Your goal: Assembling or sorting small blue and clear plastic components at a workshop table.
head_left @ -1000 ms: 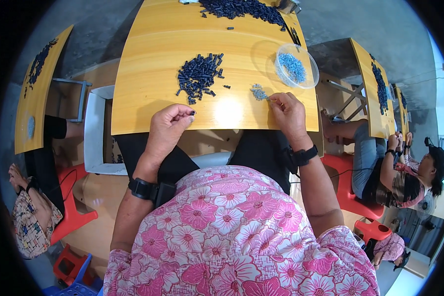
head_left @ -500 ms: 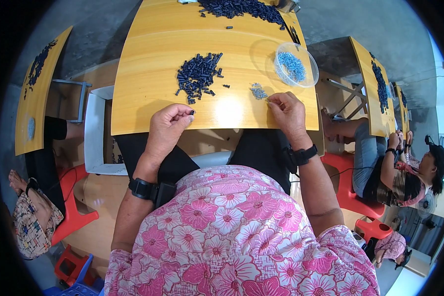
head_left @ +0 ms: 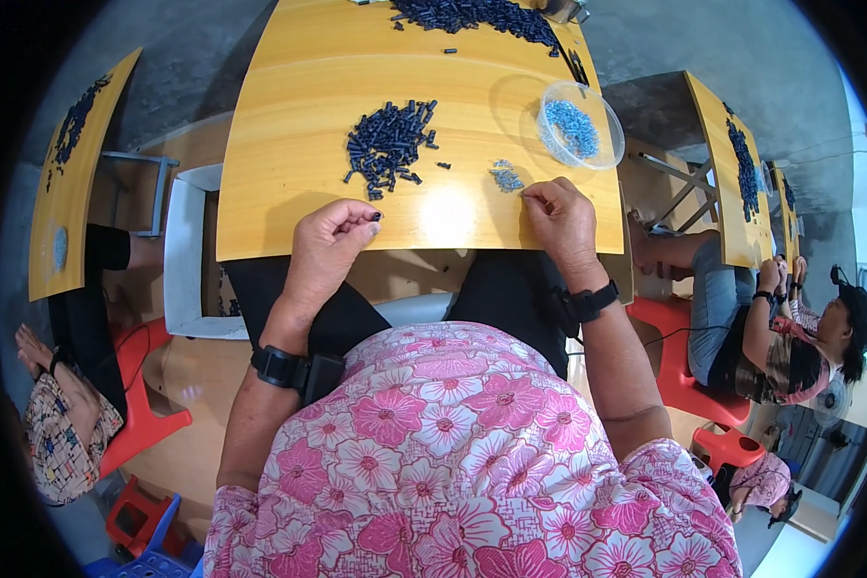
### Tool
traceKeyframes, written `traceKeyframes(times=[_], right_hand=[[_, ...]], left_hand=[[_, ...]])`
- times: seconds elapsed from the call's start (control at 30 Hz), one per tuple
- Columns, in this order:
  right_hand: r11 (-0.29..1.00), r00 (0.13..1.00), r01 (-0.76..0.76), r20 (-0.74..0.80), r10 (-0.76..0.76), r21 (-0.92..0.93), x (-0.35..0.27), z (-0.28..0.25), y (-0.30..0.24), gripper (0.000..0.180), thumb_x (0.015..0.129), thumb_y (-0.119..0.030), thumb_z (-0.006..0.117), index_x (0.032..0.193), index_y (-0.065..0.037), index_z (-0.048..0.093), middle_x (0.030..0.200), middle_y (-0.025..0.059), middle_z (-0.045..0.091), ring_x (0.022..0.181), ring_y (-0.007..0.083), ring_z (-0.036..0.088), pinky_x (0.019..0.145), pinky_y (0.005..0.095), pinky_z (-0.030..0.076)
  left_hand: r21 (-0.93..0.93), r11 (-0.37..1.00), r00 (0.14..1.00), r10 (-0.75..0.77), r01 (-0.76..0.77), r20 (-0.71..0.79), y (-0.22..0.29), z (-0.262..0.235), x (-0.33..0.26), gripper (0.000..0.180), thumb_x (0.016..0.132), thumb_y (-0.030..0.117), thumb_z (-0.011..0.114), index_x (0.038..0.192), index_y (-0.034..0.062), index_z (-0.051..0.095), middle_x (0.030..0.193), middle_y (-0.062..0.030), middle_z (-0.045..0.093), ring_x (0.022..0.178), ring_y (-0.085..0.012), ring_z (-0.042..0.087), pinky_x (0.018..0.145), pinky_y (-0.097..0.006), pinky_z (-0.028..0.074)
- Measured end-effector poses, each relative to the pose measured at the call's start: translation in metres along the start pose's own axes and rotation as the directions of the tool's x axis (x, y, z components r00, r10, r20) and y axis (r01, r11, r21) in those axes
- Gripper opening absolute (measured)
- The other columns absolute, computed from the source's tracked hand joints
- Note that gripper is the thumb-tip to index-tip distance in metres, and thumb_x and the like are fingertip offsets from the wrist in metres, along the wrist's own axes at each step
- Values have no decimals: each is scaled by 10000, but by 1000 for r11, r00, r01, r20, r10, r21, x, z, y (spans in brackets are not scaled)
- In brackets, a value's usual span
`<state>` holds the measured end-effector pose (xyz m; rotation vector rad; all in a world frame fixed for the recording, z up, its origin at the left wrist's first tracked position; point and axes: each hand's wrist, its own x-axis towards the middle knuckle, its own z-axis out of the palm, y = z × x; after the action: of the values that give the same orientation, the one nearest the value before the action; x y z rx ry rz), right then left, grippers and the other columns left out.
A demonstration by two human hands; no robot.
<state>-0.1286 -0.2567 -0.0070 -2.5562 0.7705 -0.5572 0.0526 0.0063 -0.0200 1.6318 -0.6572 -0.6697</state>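
My left hand hovers at the near edge of the yellow wooden table, with a small dark cylindrical piece pinched between thumb and fingers. My right hand rests on the table's near right part, fingertips closed on something tiny beside a small heap of light blue-grey bits. A pile of dark blue-black cylindrical pieces lies in the table's middle, beyond my left hand. A clear round bowl with light blue bits stands at the right edge.
A second heap of dark pieces lies at the table's far edge. A white tray-like bin sits below the table on the left. Similar tables stand left and right; a seated person works at the right, another person at lower left.
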Motion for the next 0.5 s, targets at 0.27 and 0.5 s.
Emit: traceKeyframes(times=[0.27, 0.5], right_hand=[[989, 999, 34, 42, -28, -143, 1, 3, -4, 59, 815, -61, 646, 866, -47, 673, 841, 119, 644, 737, 323, 642, 667, 392, 519], [986, 991, 132, -2, -133, -98, -2, 6, 4, 19, 839, -81, 626, 849, -68, 634, 818, 131, 622, 735, 351, 630, 645, 433, 510]], left_hand=[[-11, 1000, 1000, 11, -12, -10, 0, 1, 0, 99, 875, 13, 661, 969, -11, 679, 828, 34, 621, 750, -27, 539, 697, -182, 463], [-74, 997, 1000, 17, -19, -19, -5, 0, -2, 108, 878, 15, 663, 982, -15, 671, 864, 22, 632, 773, -34, 560, 715, -189, 473]])
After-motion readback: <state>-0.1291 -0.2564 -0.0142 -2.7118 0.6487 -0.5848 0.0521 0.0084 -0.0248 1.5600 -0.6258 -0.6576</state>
